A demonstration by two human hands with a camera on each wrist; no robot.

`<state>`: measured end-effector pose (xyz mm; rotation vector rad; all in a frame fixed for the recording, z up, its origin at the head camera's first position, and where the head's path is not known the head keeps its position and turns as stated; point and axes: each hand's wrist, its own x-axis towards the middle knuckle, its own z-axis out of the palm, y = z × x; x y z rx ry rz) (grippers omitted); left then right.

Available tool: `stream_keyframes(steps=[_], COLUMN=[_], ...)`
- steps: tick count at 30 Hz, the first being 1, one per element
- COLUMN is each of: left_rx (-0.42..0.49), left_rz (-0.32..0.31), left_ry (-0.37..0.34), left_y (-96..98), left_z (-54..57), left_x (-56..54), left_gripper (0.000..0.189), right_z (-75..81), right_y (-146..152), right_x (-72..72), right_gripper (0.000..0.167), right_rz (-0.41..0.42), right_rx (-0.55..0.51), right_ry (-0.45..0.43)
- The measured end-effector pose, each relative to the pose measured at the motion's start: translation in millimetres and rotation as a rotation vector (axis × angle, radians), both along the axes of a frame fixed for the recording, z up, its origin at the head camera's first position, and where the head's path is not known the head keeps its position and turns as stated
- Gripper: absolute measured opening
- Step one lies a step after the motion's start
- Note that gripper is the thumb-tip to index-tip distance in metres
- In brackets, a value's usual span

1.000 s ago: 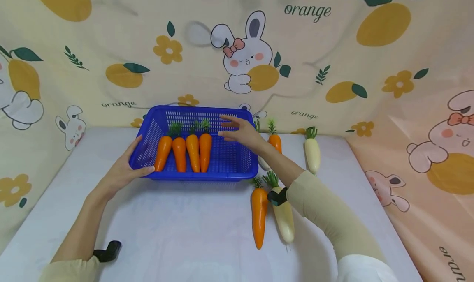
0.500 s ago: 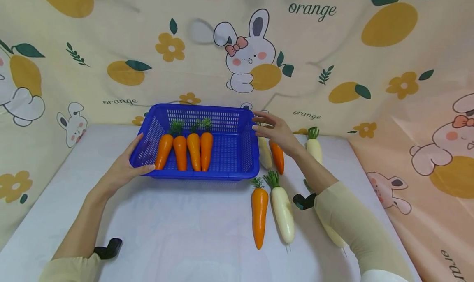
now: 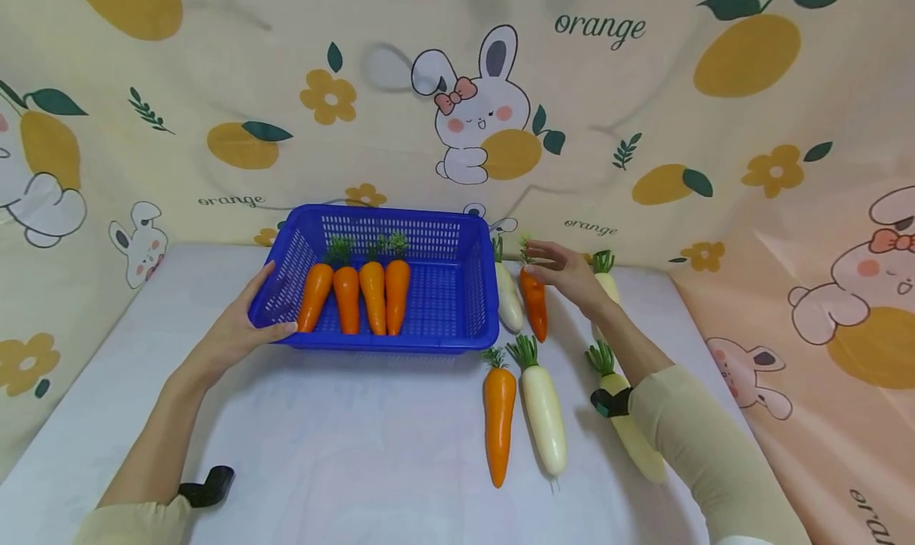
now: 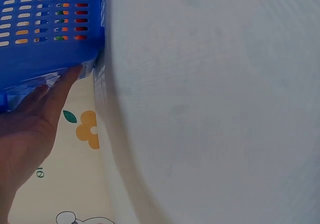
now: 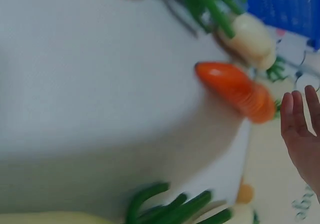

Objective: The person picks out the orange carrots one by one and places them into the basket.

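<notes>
Head cam: you're bracing the blue basket (image 3: 379,279) with your left hand (image 3: 239,330) while your right hand (image 3: 568,271), fingers loose, has swung out to the orange carrot (image 3: 534,307).

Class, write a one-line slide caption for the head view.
Left hand steadies a blue basket of four carrots; right hand reaches a loose carrot.
</notes>
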<state>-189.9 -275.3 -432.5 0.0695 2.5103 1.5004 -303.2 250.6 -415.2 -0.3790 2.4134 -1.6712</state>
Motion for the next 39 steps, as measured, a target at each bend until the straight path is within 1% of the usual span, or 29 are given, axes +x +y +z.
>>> stream_keyframes(steps=[4, 8, 11, 15, 18, 22, 25, 28, 30, 35, 37, 39], left_rx=[0.004, 0.009, 0.014, 0.014, 0.016, 0.022, 0.027, 0.036, 0.04, 0.04, 0.042, 0.042], left_rz=[-0.002, 0.001, 0.003, 0.006, 0.007, 0.007, 0.009, 0.01, 0.01, 0.008, 0.007, 0.004], left_ry=[0.001, 0.002, 0.005, 0.004, 0.003, 0.009, 0.014, 0.016, 0.016, 0.011, 0.012, 0.016], left_y=[-1.3, -2.3, -1.5, 0.8, 1.7, 1.2, 0.0, -1.6, -2.6, -3.1, -2.5, -1.6], left_z=[-3.0, -3.6, -2.2, -0.1, 0.9, 1.8, 2.0, 0.9, -0.3, -2.5, -2.4, -1.7], left_x=[-2.0, -2.2, -1.3, -0.1, 0.4, 1.3, 2.4, 2.4, 2.0, 0.7, 0.6, 0.5], left_gripper=[0.104, 0.104, 0.103, 0.103, 0.104, 0.103, 0.102, 0.102, 0.102, 0.102, 0.102, 0.102], right_z=[-15.1, -23.9, -28.8, -35.0, -37.8, -35.9, -31.7, -28.8, -29.2, -34.9, -37.2, -37.4], right_y=[11, 16, 17, 17, 15, 8, 2, -1, 0, 10, 15, 20], right_x=[-2.8, -3.7, -4.1, -6.4, -9.3, -12.6, -14.1, -14.4, -14.5, -14.0, -13.2, -11.0], right_gripper=[0.058, 0.059, 0.058, 0.059, 0.068, 0.079, 0.08, 0.079, 0.079, 0.077, 0.075, 0.075], right_rz=[-0.024, -0.055, -0.079, -0.08, -0.041, 0.005, 0.0, -0.019, -0.034, -0.063, -0.073, -0.084], right_rx=[0.052, 0.072, 0.075, 0.11, 0.23, 0.427, 0.481, 0.457, 0.405, 0.229, 0.192, 0.177], right_ry=[0.015, 0.009, -0.023, -0.076, -0.096, -0.082, -0.073, -0.093, -0.12, -0.185, -0.202, -0.218])
